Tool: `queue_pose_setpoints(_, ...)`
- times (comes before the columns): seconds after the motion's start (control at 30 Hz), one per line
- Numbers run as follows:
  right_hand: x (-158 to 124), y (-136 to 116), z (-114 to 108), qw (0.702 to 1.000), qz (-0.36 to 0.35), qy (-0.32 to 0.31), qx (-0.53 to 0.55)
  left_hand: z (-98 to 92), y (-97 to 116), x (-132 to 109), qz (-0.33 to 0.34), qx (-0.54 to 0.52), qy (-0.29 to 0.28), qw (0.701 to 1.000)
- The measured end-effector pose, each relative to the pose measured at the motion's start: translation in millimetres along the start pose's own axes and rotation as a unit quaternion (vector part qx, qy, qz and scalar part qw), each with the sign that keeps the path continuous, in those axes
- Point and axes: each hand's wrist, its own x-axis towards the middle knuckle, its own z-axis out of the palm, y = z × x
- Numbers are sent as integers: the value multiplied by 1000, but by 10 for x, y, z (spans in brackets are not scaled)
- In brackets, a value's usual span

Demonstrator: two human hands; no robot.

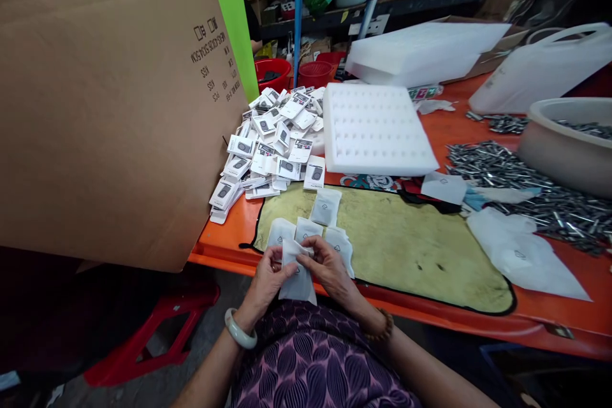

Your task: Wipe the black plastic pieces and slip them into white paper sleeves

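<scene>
Between my two hands, over the table's front edge, is a white translucent pouch with a printed mark. My left hand pinches its upper left side. The thumb and fingers of my right hand close on its upper right edge. Just beyond my hands, similar pouches lie on a yellow-green mat; they look flat, and their contents are hidden. Behind them rises a heap of small white printed boxes.
A big cardboard carton stands at the left. A white foam block with rows of holes sits past the mat. Metal rods, a tub and loose bags occupy the right. Below, a red stool stands.
</scene>
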Motion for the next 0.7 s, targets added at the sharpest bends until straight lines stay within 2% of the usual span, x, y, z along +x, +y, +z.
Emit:
queue_pose_setpoints(0.07,106,72,31,1000,10,-2,1,-63,-90,19,-58,12,-54,997)
queue_pose_setpoints(0.13,225,89,22,999,13,-20,-37,-129,-120,86,-70,20,-60,996)
queue_pose_setpoints(0.2,363,72,-25,994,4,-30,-103,-209,-89,206,-42,47,-19,998)
queue_pose_setpoints(0.27,518,59,-81,982,-26,-22,-187,-302,-25,359,2,126,35,991)
queue_pose_setpoints(0.37,750,118,-111,949,-102,-11,-300,-431,46,576,49,291,101,950)
queue_pose_setpoints(0.47,925,253,-43,926,-132,-34,-351,-512,24,703,63,365,132,919)
queue_pose_setpoints(0.57,1007,342,59,930,-116,-48,-346,-553,-43,729,71,331,132,932)
queue_pose_setpoints(0.7,952,275,141,943,-106,-32,-314,-569,-77,636,41,154,73,984)
